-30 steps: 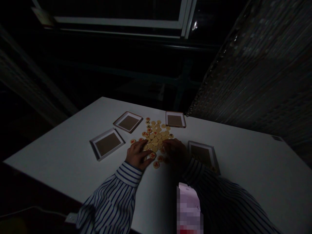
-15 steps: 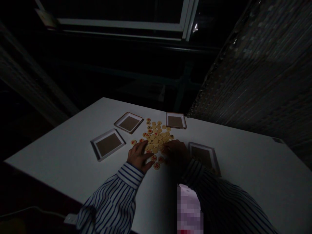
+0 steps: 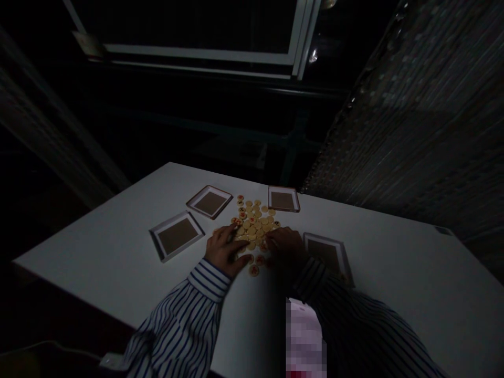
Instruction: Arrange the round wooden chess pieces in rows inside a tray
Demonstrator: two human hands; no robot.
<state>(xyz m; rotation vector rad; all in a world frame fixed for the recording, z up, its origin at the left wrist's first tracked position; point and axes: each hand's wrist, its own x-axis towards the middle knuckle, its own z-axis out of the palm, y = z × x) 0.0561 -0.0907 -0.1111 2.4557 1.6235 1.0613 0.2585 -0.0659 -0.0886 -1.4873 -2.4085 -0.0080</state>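
A loose pile of round, pale wooden Chinese chess pieces lies in the middle of the white table. Some show red or dark characters; others are plain side up. At the pile's near left edge, my left hand rests with its fingers spread over several pieces. My right hand is at the near right edge, in deep shadow, its fingers curled down at the pieces. Whether it grips one is hidden. Close to me, between the hands, lies a piece with a red character.
Shallow box halves surround the pile: a grey-rimmed one and a brown-rimmed one on the left, another brown-rimmed one at the back, and one beside my right wrist. A bead curtain hangs behind the table's right side.
The view has tilted slightly, so the table sits a little lower. My left hand has shifted slightly over the left-hand pieces, covering some that showed before. My right hand stays at the pile's right edge.
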